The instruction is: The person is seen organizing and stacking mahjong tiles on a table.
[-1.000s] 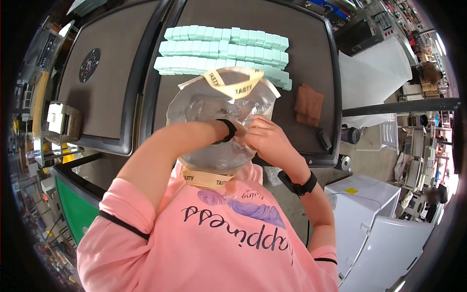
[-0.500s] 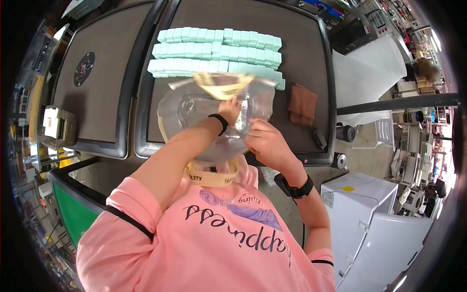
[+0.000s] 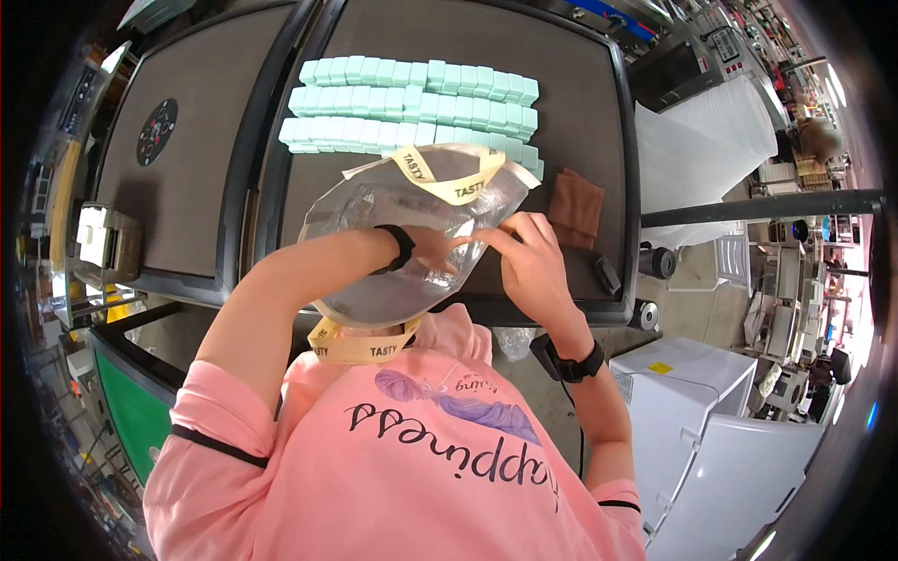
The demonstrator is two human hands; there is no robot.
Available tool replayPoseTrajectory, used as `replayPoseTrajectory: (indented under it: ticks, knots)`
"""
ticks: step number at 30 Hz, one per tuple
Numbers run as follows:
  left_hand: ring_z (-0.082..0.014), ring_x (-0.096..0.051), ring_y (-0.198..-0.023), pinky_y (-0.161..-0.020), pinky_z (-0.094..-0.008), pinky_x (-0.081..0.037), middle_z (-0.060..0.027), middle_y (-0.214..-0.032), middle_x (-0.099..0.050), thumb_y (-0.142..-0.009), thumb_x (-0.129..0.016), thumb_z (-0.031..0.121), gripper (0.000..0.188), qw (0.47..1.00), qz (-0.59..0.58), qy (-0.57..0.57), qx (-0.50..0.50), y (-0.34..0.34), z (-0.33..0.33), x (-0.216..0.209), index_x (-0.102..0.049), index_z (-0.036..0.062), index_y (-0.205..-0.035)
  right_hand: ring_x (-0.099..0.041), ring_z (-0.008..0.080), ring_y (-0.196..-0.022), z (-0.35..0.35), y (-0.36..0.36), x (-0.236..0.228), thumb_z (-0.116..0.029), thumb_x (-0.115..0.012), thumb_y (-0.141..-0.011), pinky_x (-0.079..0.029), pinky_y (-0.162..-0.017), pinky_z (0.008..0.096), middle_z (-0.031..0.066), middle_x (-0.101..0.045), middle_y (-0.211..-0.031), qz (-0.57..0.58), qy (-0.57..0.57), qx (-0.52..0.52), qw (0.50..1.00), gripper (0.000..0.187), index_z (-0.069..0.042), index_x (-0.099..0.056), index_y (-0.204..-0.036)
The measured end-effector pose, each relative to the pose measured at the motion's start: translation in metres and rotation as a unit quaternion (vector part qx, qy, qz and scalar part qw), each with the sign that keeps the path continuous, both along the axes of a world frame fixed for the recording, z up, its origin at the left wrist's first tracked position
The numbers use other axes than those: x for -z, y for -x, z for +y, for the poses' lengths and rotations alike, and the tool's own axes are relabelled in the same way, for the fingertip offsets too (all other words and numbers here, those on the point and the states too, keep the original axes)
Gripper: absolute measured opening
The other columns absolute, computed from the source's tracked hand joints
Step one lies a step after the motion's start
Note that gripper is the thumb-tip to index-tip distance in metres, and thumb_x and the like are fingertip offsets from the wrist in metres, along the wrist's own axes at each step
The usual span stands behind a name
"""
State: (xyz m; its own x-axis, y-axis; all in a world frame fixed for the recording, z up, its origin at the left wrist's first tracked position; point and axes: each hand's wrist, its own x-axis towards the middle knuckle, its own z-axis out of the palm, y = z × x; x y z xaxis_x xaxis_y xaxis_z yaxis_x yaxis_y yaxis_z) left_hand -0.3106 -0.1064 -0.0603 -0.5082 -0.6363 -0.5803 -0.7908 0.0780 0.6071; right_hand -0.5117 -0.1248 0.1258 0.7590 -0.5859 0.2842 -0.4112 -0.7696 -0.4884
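Note:
A clear plastic tote bag (image 3: 374, 290) with cream ribbon handles (image 3: 468, 187) is held at the table's near edge, its mouth spread wide. My left hand (image 3: 438, 249) is down in the mouth of the bag, its fingers apart and pointing toward the right side wall. At the bag's right rim, my right hand (image 3: 533, 257) pinches the plastic between thumb and fingers. One handle lies over the far rim, and the other hangs at the near side against my pink top. Just beyond the bag stand three rows of mint-green mahjong tiles (image 3: 421, 103).
A folded brown cloth (image 3: 575, 208) lies on the dark table (image 3: 599, 112) to the right, near a small black object (image 3: 607, 275). To the left is a second dark table (image 3: 201, 201) with a round dark panel. A white cabinet (image 3: 687, 374) stands at lower right.
My left hand has moved down and nearer within the bag, its wrist shifting left. The bag has tilted, its far handle moving right. My right hand has moved slightly right and up.

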Motion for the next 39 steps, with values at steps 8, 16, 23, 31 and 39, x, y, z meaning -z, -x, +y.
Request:
replayPoseTrajectory:
  ticks: [8, 16, 23, 31, 39]
  knots:
    - [-0.0398, -0.069, -0.111, -0.093, -0.0518, -0.053, -0.0232, -0.116, -0.073, -0.098, -0.060, 0.039, 0.050, 0.996, -0.068, 0.009, 0.050, 0.005, -0.001, -0.081, -0.060, 0.0073, -0.136, -0.058, 0.0342, -0.095, -0.016, 0.005, 0.011, 0.009, -0.058, -0.076, -0.048, -0.089, 0.0444, 0.0108, -0.060, -0.097, -0.044, -0.007, 0.033, 0.998, 0.039, -0.008, -0.070, -0.109]
    - [-0.0353, -0.069, -0.105, -0.090, -0.0460, -0.054, -0.0166, -0.116, -0.071, -0.100, -0.061, 0.032, 0.036, 0.994, 0.050, 0.083, -0.049, -0.039, 0.038, -0.194, -0.064, 0.0074, -0.127, -0.063, 0.0224, -0.100, -0.106, 0.029, 0.074, 0.008, -0.070, -0.083, -0.053, -0.090, 0.0351, 0.0110, -0.062, -0.116, -0.126, -0.119, 0.248, 0.953, 0.056, -0.007, -0.059, -0.135]
    - [-0.0226, -0.070, -0.083, -0.072, -0.0331, -0.056, -0.0113, -0.103, -0.072, -0.101, -0.063, 0.019, 0.017, 0.957, 0.156, 0.018, -0.242, -0.056, 0.060, -0.255, -0.068, 0.0046, -0.109, -0.053, 0.0373, -0.130, -0.191, 0.044, 0.205, -0.008, -0.084, -0.077, -0.048, -0.108, 0.0457, 0.0126, -0.051, -0.148, 0.138, -0.101, 0.249, 0.953, 0.080, -0.011, -0.048, -0.149]
    - [-0.0015, -0.052, -0.066, -0.055, -0.0183, -0.038, 0.0030, -0.079, -0.061, -0.107, -0.058, 0.017, 0.014, 0.751, 0.198, 0.226, -0.588, -0.154, 0.067, -0.252, -0.066, 0.0060, -0.105, -0.061, 0.0351, -0.115, -0.213, 0.052, 0.231, -0.011, -0.085, -0.078, -0.052, -0.094, 0.0472, 0.0118, -0.062, -0.117, 0.129, -0.049, 0.250, 0.958, 0.051, -0.009, -0.059, -0.121]
    - [-0.0025, -0.057, -0.073, -0.061, -0.0182, -0.044, 0.0022, -0.086, -0.064, -0.106, -0.058, 0.018, 0.016, 0.735, 0.053, 0.254, -0.626, -0.263, 0.071, -0.156, -0.068, 0.0069, -0.114, -0.061, 0.0365, -0.115, -0.218, 0.041, 0.174, -0.015, -0.085, -0.078, -0.051, -0.094, 0.0463, 0.0126, -0.062, -0.121, 0.010, -0.054, 0.236, 0.970, 0.053, -0.009, -0.059, -0.123]
